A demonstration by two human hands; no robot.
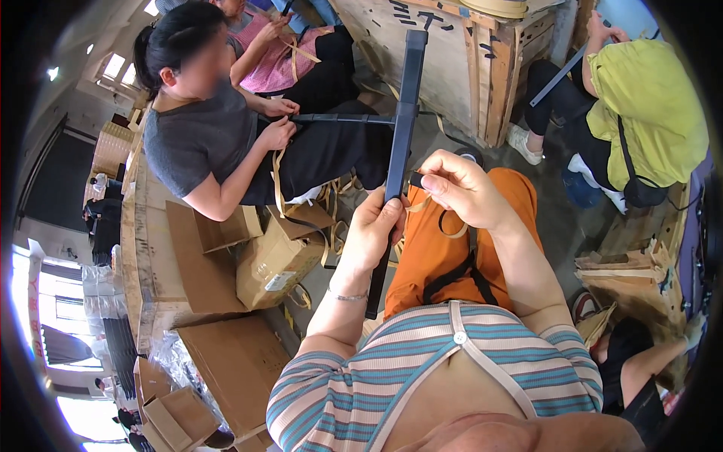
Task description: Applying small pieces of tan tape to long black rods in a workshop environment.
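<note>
A long dark grey bar (403, 135) stands lengthwise in front of me, above my lap. My left hand (376, 230) is wrapped round its lower part, thumb on top. Just right of the bar, my right hand (463, 188) pinches the end of a narrow black strip (416, 179) between thumb and fingers. A tan ribbon-like strip (419, 204) runs between my two hands, and a dark loop hangs below the right one. Whether the black and tan strips are joined, I cannot tell.
On the left a co-worker in grey holds another dark bar (343, 118), its far end meeting mine in view. Cardboard boxes (279, 260) and tangled tan strips lie at left. A wooden crate (422, 75) stands ahead; a person in yellow-green (648, 105) sits at right.
</note>
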